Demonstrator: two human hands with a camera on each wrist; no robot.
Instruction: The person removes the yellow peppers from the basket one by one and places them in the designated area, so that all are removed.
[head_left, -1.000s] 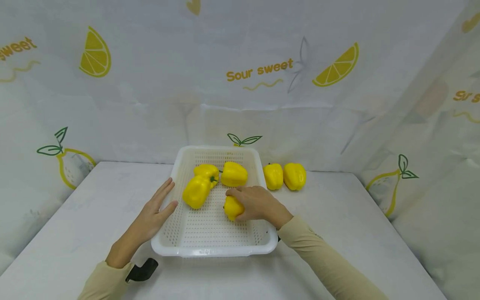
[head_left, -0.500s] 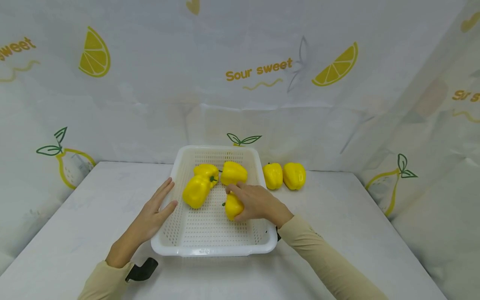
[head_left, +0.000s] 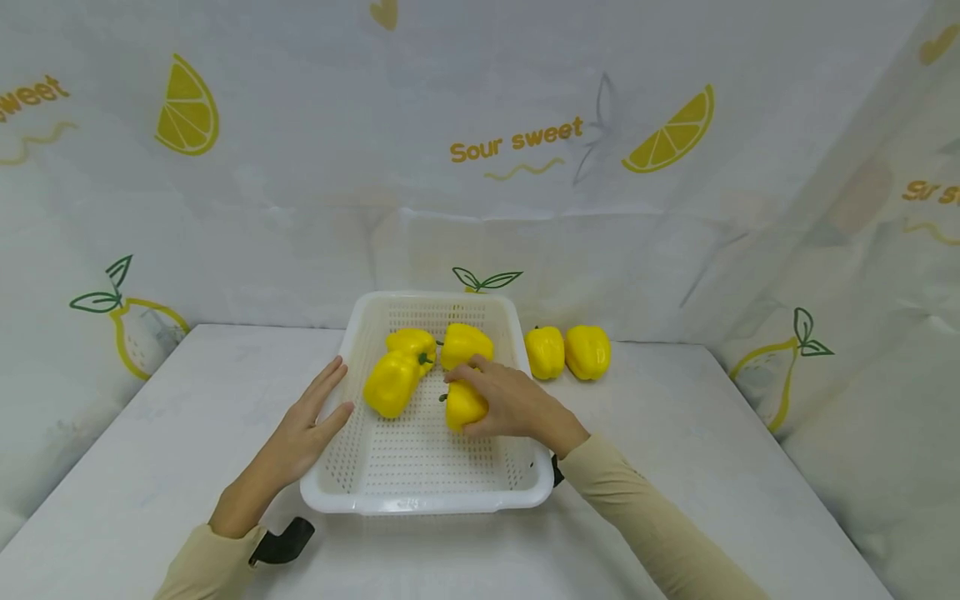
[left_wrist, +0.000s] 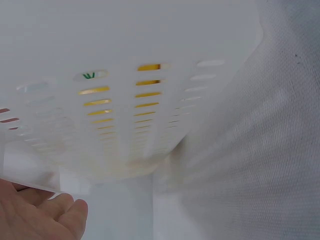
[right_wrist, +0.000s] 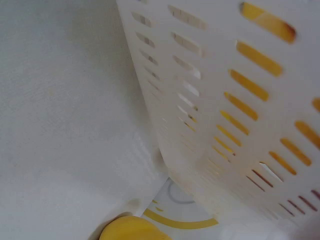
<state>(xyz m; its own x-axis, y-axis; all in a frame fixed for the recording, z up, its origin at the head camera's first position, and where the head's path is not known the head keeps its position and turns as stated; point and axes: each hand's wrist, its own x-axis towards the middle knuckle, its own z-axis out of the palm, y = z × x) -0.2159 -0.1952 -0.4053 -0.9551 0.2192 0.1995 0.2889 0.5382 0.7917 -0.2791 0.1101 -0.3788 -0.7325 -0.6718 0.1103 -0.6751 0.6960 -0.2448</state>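
A white perforated plastic basket (head_left: 408, 503) stands at the middle of the table in the head view. Inside it my right hand (head_left: 510, 402) grips a yellow bell pepper (head_left: 464, 407), its stem turned to the left. Three more yellow peppers lie farther back in the basket: one at the back right (head_left: 467, 344), one at the back left (head_left: 409, 341) and one leaning in front of that (head_left: 391, 385). My left hand (head_left: 305, 429) rests against the basket's left rim with its fingers extended. In the left wrist view, the left hand (left_wrist: 47, 215) touches the rim from outside.
Two yellow bell peppers, one nearer (head_left: 545, 352) and one farther right (head_left: 588, 352), sit on the white table (head_left: 675, 433) right of the basket. A lemon-printed white curtain (head_left: 315, 208) hangs behind the table. Black wrist gear (head_left: 282, 542) is at the left sleeve.
The pepper in my right hand has turned a little, so its stem shows more, and it has shifted slightly up and left in the view. My left hand stays at the rim.
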